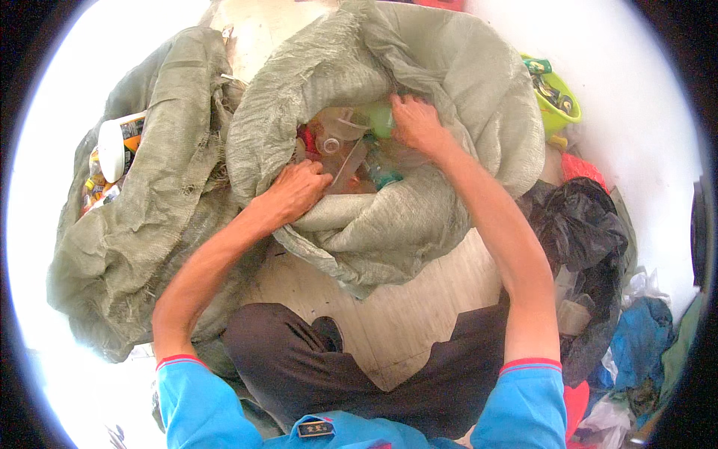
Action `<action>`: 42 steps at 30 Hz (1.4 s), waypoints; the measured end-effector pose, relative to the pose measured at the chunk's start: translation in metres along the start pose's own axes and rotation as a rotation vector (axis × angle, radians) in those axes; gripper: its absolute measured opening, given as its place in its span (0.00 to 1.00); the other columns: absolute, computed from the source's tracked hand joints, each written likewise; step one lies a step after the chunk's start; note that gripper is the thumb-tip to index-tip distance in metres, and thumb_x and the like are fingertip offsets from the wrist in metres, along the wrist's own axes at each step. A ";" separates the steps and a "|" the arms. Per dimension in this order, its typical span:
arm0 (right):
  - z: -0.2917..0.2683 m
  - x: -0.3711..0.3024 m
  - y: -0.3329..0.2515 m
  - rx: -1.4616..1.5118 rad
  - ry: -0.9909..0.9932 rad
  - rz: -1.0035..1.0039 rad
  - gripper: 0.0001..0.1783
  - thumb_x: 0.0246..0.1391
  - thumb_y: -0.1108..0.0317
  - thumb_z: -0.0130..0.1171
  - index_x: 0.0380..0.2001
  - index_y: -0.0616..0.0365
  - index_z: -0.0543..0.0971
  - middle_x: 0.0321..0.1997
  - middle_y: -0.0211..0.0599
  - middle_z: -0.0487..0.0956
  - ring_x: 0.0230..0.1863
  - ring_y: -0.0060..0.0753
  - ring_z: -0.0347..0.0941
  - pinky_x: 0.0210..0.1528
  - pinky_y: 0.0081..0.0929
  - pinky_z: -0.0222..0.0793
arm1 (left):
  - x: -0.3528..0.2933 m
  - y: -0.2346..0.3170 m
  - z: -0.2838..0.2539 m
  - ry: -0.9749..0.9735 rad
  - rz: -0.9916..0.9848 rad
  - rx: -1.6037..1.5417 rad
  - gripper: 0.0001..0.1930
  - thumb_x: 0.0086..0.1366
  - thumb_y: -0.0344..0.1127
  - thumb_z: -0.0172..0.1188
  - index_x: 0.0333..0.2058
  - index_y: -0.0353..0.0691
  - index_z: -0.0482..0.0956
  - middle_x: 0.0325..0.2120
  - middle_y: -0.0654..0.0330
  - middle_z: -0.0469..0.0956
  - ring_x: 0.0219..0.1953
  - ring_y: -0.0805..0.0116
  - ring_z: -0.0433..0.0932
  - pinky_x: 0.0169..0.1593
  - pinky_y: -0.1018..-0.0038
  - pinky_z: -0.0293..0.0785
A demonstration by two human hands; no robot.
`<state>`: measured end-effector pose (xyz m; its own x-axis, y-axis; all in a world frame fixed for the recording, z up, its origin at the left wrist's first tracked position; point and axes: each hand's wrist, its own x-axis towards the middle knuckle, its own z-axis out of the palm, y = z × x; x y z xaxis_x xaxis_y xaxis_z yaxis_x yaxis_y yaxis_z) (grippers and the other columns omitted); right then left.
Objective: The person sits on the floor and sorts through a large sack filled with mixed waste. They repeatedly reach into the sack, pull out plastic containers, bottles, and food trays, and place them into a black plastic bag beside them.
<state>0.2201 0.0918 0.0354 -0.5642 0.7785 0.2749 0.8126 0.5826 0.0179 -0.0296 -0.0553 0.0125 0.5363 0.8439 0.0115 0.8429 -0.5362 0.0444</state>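
Well, my left hand [301,188] and right hand [419,126] curled at the green sack [486,82], pinch impossible to tell; its slack rim [336,215], slumping inward, could have buried the plastics [330,145]

We look down on our two bare hands at the rolled mouth of a grey-green woven sack [493,82], the left hand [299,191] curled on its near-left rim and the right hand [417,126] gripping its far-right rim, with clear, red and green plastic pieces inside. To our left we see a second sack [142,258] with a white bottle [112,153] showing in its opening; to our right stand a lime-green bucket [559,116] and, nearer us, a black plastic bag [580,228].
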 end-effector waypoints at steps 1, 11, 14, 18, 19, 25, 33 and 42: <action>0.006 0.004 0.007 0.003 -0.172 0.095 0.26 0.48 0.62 0.65 0.48 0.65 0.72 0.40 0.57 0.80 0.45 0.59 0.78 0.46 0.50 0.74 | 0.002 -0.002 0.001 0.051 0.023 -0.017 0.08 0.60 0.31 0.57 0.37 0.37 0.78 0.34 0.50 0.75 0.41 0.47 0.77 0.44 0.54 0.75; -0.023 0.004 0.003 0.117 0.296 0.153 0.14 0.50 0.60 0.59 0.33 0.59 0.78 0.36 0.49 0.82 0.40 0.57 0.79 0.41 0.49 0.74 | 0.011 0.001 0.006 0.088 0.052 0.041 0.07 0.57 0.31 0.58 0.34 0.36 0.78 0.35 0.51 0.74 0.43 0.50 0.76 0.44 0.56 0.75; -0.033 0.003 -0.002 0.219 0.512 -0.028 0.11 0.52 0.63 0.56 0.30 0.61 0.77 0.31 0.51 0.81 0.33 0.56 0.80 0.36 0.50 0.75 | 0.005 0.011 -0.006 0.116 0.099 0.058 0.08 0.56 0.31 0.57 0.35 0.37 0.78 0.36 0.51 0.73 0.43 0.50 0.75 0.44 0.57 0.75; -0.022 0.002 -0.018 0.250 0.348 -0.103 0.11 0.52 0.64 0.56 0.31 0.61 0.77 0.32 0.52 0.81 0.35 0.55 0.80 0.39 0.49 0.75 | 0.009 0.017 -0.016 0.148 0.037 -0.015 0.08 0.57 0.33 0.58 0.35 0.38 0.79 0.37 0.51 0.72 0.43 0.50 0.75 0.44 0.58 0.75; -0.016 0.001 -0.022 0.245 0.326 -0.122 0.11 0.52 0.63 0.56 0.32 0.61 0.77 0.32 0.52 0.81 0.35 0.55 0.80 0.39 0.50 0.75 | 0.012 0.016 -0.016 0.170 0.054 -0.024 0.08 0.57 0.33 0.59 0.35 0.38 0.79 0.37 0.51 0.72 0.43 0.50 0.75 0.43 0.57 0.75; -0.005 -0.001 -0.012 0.337 0.121 -0.084 0.13 0.46 0.69 0.55 0.37 0.62 0.76 0.33 0.55 0.80 0.39 0.60 0.78 0.42 0.52 0.74 | 0.023 0.008 -0.006 0.184 0.115 -0.066 0.08 0.57 0.35 0.61 0.34 0.38 0.79 0.33 0.52 0.73 0.41 0.50 0.76 0.41 0.58 0.76; -0.040 -0.033 0.005 0.365 -0.013 -0.173 0.18 0.48 0.76 0.52 0.45 0.59 0.77 0.39 0.53 0.80 0.44 0.61 0.75 0.46 0.51 0.70 | 0.008 0.017 -0.018 0.244 0.151 -0.121 0.07 0.56 0.33 0.62 0.32 0.38 0.78 0.30 0.54 0.73 0.38 0.52 0.76 0.38 0.59 0.74; -0.094 -0.079 0.000 0.399 0.071 -0.255 0.20 0.47 0.80 0.53 0.46 0.57 0.77 0.43 0.45 0.80 0.46 0.54 0.76 0.47 0.44 0.72 | -0.004 0.041 -0.043 0.365 0.220 -0.089 0.07 0.53 0.30 0.62 0.32 0.37 0.79 0.30 0.56 0.74 0.37 0.53 0.76 0.42 0.61 0.74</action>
<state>0.2781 0.0081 0.1040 -0.7157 0.5894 0.3748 0.5219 0.8079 -0.2737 0.0009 -0.0801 0.0573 0.6387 0.6680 0.3819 0.6947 -0.7140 0.0872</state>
